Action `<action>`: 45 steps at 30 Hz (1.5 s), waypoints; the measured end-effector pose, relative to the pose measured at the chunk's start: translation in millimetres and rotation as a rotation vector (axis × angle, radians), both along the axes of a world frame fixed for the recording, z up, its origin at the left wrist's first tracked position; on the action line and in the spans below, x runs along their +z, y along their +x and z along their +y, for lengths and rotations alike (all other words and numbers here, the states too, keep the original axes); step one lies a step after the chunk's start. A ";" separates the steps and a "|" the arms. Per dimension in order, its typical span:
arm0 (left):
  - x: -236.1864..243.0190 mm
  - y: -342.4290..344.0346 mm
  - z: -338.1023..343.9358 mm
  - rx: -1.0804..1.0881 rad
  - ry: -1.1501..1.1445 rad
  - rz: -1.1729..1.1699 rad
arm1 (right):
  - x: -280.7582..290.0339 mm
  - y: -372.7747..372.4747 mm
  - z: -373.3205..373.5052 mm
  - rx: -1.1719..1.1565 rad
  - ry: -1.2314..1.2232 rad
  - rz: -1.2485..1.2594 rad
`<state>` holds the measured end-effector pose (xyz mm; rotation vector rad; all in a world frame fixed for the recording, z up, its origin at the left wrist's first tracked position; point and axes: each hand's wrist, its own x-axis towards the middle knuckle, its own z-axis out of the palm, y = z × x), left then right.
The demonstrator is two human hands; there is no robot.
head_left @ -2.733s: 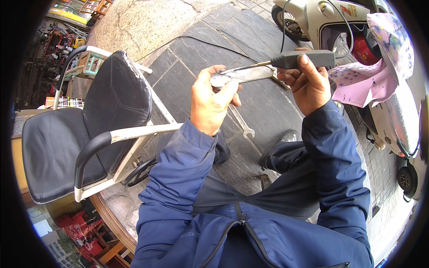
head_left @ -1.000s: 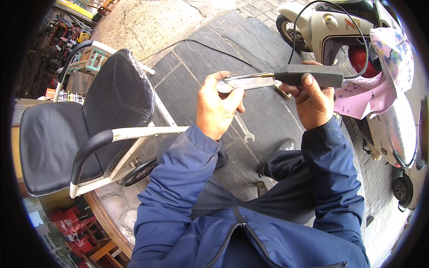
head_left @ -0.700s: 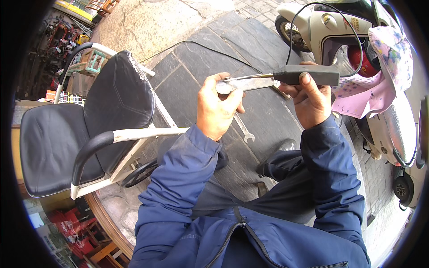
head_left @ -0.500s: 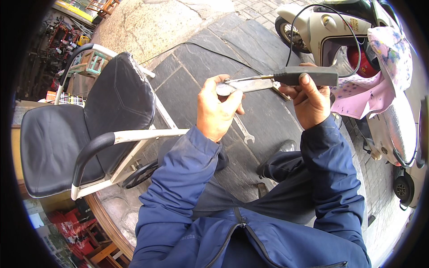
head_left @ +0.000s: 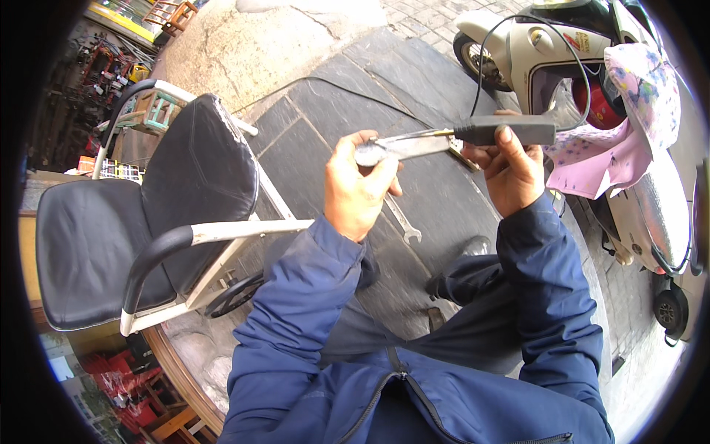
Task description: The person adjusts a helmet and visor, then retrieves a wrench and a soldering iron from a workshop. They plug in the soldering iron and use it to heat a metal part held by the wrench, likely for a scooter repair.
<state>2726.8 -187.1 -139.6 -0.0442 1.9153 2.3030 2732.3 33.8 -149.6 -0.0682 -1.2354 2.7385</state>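
Lower than nearly three seconds ago, my right hand and the black handle it grips have come a little nearer the open-ended wrench lying on the slate floor. That hand is clamped round the handle, up and to the right of the wrench. Leftward from the handle a thin rod runs along a flat, silvery metal piece; my left hand pinches this by its rounded end, up and to the left of the wrench's head. I cannot tell whether the rod's tip touches the metal. Beyond the handle, farther from the wrench, a dark cable arches. Just right of the wrench is my shoe. Well left of the wrench stands a black padded chair; well right of it, a cream scooter and a pink flowered cover.
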 end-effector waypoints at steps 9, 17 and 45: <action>11.4 0.6 0.9 0.002 0.019 -0.005 | 8.9 0.2 -2.3 -0.019 -0.050 -0.074; 11.3 2.0 1.1 0.011 0.016 -0.005 | 12.9 2.2 -2.1 -0.028 -0.077 -0.070; 11.5 0.8 0.7 0.008 0.000 0.033 | 6.3 -2.2 6.4 -0.014 0.008 -0.024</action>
